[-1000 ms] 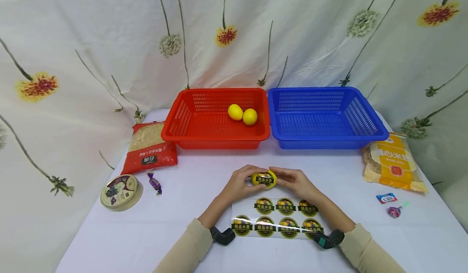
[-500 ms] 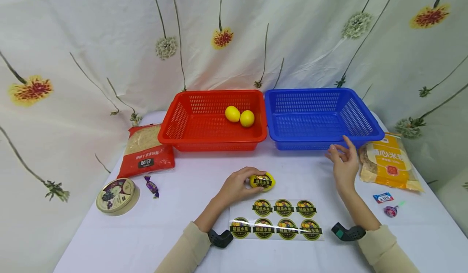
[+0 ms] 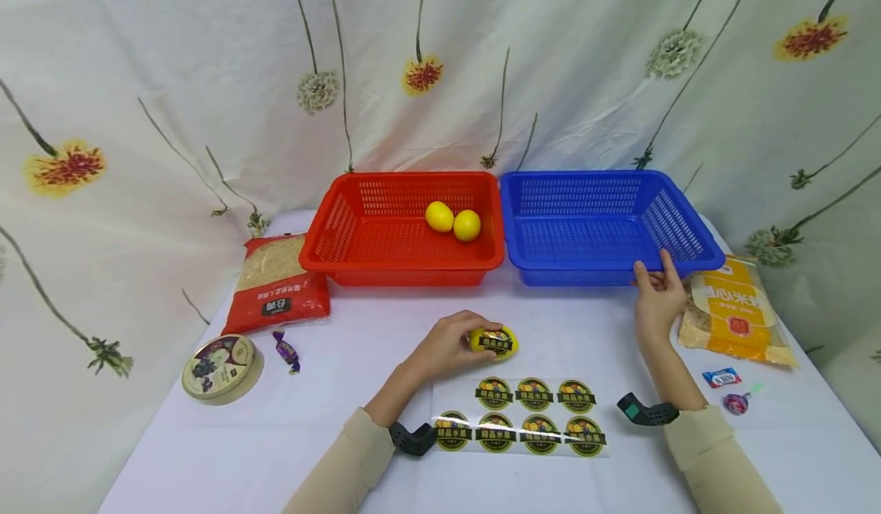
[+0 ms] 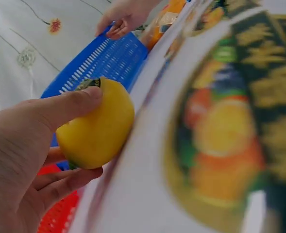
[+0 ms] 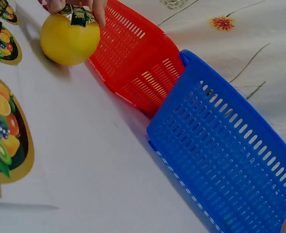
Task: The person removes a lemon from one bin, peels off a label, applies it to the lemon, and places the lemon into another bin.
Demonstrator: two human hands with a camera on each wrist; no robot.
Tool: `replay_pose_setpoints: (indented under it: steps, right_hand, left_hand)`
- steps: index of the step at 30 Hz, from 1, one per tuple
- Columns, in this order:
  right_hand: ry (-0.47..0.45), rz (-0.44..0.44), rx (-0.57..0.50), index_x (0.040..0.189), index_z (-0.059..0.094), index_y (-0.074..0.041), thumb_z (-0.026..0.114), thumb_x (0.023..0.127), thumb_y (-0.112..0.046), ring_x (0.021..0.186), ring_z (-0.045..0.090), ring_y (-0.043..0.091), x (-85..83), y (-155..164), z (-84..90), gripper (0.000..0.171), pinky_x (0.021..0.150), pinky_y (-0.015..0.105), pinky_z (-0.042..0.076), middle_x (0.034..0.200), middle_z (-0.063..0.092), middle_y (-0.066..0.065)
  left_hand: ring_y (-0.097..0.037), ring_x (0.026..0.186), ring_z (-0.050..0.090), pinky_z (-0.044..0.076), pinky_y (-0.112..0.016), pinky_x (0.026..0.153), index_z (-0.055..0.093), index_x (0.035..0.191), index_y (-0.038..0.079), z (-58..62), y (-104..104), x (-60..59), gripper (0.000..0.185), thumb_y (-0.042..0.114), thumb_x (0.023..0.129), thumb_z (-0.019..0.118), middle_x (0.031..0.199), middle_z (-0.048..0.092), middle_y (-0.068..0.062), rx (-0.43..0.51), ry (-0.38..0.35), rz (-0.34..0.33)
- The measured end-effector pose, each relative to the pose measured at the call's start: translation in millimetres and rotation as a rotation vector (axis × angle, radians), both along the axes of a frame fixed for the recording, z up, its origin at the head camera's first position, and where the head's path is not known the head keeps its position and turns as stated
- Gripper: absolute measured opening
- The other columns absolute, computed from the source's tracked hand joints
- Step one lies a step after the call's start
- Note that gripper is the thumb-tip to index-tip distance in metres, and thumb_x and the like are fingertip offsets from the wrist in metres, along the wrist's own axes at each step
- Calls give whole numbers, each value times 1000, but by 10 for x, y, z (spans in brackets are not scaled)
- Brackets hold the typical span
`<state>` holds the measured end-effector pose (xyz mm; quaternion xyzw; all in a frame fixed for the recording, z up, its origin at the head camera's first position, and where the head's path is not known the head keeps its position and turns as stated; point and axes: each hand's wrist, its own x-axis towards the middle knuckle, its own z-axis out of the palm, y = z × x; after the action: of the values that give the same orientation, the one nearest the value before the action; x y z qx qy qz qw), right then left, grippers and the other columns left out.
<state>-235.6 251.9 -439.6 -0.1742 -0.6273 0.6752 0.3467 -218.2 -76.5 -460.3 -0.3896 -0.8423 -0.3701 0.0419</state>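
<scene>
Left hand (image 3: 447, 342): fingers curled round the stickered lemon (image 3: 494, 342), holding it down on the desk (image 3: 344, 392), just in front of the red basket (image 3: 402, 258).
Right hand (image 3: 658, 300): fingers upright against the front rim of the blue basket (image 3: 585, 265), near that basket's right corner; whether they grip the rim or only touch it cannot be told.
Stickered lemon: yellow, with a round dark label on top, touching the far edge of the sticker sheet (image 3: 526, 418).
Sticker sheet: lies flat on the desk in front of the red basket, between the two forearms, with seven round fruit labels.
Red basket: holds two plain lemons (image 3: 453, 220) at its back right; the blue basket stands just beside it.
Red bag (image 3: 275, 281): left of the red basket; a round tin (image 3: 220, 357) and a purple sweet (image 3: 285, 349) lie near it.
Yellow bag (image 3: 736, 307): on the far side of the blue basket from the red basket.
</scene>
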Motion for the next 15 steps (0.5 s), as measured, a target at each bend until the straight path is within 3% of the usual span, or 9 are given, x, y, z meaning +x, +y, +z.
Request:
replay_pose_setpoints:
  steps: [3, 7, 12, 15]
  right_hand:
    - [10, -10, -6, 134, 48, -12, 66, 85, -15, 67, 51, 5, 3, 12, -2, 52, 63, 9, 47, 79, 50, -1]
    - [50, -1, 1, 135, 46, -8, 64, 86, -9, 67, 50, 7, 40, -20, 54, 53, 63, 9, 47, 78, 50, 0]
    - [94, 12, 3, 136, 44, -4, 63, 86, -6, 67, 50, 8, 38, -45, 74, 53, 63, 12, 48, 78, 50, 2]
    - [90, 14, -4, 136, 44, -8, 64, 86, -9, 68, 50, 7, -2, -32, 4, 54, 64, 13, 48, 78, 50, 0]
  left_hand:
    - [-6, 84, 53, 49, -20, 66, 65, 115, 19, 187, 121, -111, 40, 30, 78, 75, 103, 62, 5, 4, 13, -26]
    - [-8, 81, 52, 49, -18, 62, 65, 114, 14, 543, 394, -330, 40, 27, 78, 75, 100, 62, 2, 43, 65, -56]
    - [-11, 92, 53, 52, -22, 67, 63, 118, 15, 957, 846, -699, 41, 28, 80, 73, 111, 60, -3, 74, 124, -45]
    - [-13, 98, 52, 51, -22, 70, 61, 121, 17, 1125, 1132, -940, 43, 31, 81, 71, 117, 57, -4, 64, 124, -15]
